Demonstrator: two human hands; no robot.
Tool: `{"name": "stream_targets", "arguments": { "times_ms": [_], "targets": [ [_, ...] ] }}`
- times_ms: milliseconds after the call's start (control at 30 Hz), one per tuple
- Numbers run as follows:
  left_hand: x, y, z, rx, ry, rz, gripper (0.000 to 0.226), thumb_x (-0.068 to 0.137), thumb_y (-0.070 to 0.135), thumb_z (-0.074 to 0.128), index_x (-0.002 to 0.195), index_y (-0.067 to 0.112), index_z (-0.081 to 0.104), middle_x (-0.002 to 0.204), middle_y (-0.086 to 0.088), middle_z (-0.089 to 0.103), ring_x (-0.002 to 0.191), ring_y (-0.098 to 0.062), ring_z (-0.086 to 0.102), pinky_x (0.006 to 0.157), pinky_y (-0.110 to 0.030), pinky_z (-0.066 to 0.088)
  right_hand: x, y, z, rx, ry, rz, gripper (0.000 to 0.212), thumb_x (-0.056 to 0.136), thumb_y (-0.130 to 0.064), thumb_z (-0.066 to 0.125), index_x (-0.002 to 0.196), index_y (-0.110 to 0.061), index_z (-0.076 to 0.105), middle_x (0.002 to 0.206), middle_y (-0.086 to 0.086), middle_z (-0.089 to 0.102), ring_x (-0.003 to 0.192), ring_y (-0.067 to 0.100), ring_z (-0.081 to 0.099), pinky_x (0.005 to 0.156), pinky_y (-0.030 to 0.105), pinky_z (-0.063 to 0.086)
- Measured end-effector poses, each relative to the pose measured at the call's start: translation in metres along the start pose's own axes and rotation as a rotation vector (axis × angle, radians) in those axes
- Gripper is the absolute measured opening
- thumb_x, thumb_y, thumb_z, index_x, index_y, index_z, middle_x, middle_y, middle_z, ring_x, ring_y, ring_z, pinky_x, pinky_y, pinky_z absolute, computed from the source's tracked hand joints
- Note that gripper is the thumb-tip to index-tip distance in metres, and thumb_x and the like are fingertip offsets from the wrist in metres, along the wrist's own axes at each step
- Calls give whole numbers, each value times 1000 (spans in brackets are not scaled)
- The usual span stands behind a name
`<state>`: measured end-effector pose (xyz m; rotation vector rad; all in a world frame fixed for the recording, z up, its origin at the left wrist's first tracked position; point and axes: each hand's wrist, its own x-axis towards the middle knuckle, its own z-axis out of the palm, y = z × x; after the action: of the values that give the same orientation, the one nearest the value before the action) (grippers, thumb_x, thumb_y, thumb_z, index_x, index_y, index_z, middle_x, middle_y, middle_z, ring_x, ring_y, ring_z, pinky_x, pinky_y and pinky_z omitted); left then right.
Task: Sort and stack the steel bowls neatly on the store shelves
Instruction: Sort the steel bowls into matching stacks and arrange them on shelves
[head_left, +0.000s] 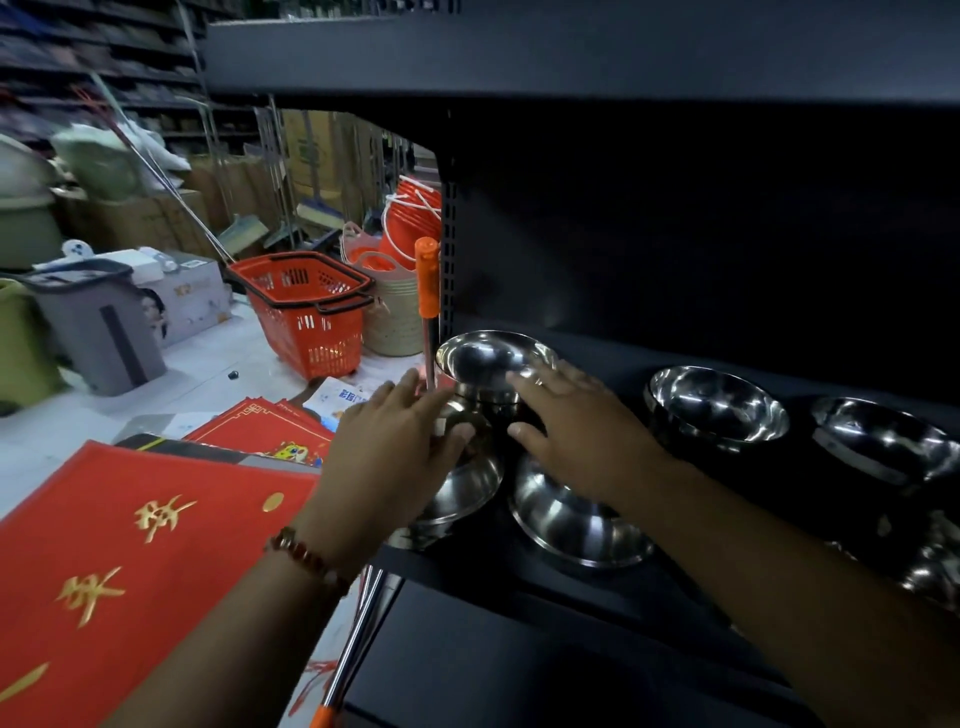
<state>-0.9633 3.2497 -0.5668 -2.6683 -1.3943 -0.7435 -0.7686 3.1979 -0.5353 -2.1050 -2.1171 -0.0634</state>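
On the dark shelf (597, 597), at its left end, your left hand (395, 457) and right hand (576, 431) bracket the raised bowl (488, 358) that sits atop a stack. Your left fingers (415, 395) lie fairly straight against the stack's side; your right fingers (530, 379) rest on the bowl's rim, loosely bent, though I can't tell whether they truly grasp it. Steady the stack with the left and seat the bowl level so it nests squarely. Keep clear of the orange-handled pole (427, 280) just beside it. More bowls (717, 405) wait to your right, apart.
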Motion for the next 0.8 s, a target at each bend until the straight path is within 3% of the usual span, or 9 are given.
{"name": "stream_targets", "arguments": {
  "times_ms": [133,233,333,500,633,800],
  "targets": [
    [-41,-9,4,75,-90,-25,72,89,67,31,151,31,38,163,-19,24,146,-41,32,111,-50,36,-31,-25,9,0,27,-97,64,101,-49,39,157,-32,13,166,3,11,153,22,3,123,37,-1],
    [-66,-19,13,83,-56,3,78,87,66,42,154,29,30,162,-19,25,143,-42,37,106,-51,42,-42,-44,27,60,18,-107,69,100,-51,40,157,-33,7,166,1,9,153,21,4,123,37,-2],
    [-78,-27,23,-3,-96,-27,91,87,65,55,159,31,13,167,-17,9,147,-38,32,105,-47,43,-51,-52,43,37,-4,-112,80,97,-54,43,157,-30,-5,167,5,2,153,21,9,124,37,1],
    [-77,-19,19,-114,-115,-93,92,88,64,57,159,36,4,168,-9,-7,149,-30,27,107,-41,40,-53,-57,52,45,28,-88,90,95,-54,48,156,-27,-12,166,8,-3,150,21,17,121,34,0],
    [-66,-28,22,-276,-154,-171,107,78,66,69,156,46,-2,168,-8,-8,149,-34,27,109,-44,40,-50,-61,48,57,22,-61,91,95,-52,50,156,-28,-14,167,6,-3,149,28,18,121,36,6],
    [-57,-48,27,-458,-147,-150,110,59,76,74,149,57,12,165,0,12,146,-25,34,107,-49,46,-49,-60,47,58,37,-65,93,93,-48,54,156,-29,-12,166,6,0,147,32,21,121,38,9]
  ]
}}
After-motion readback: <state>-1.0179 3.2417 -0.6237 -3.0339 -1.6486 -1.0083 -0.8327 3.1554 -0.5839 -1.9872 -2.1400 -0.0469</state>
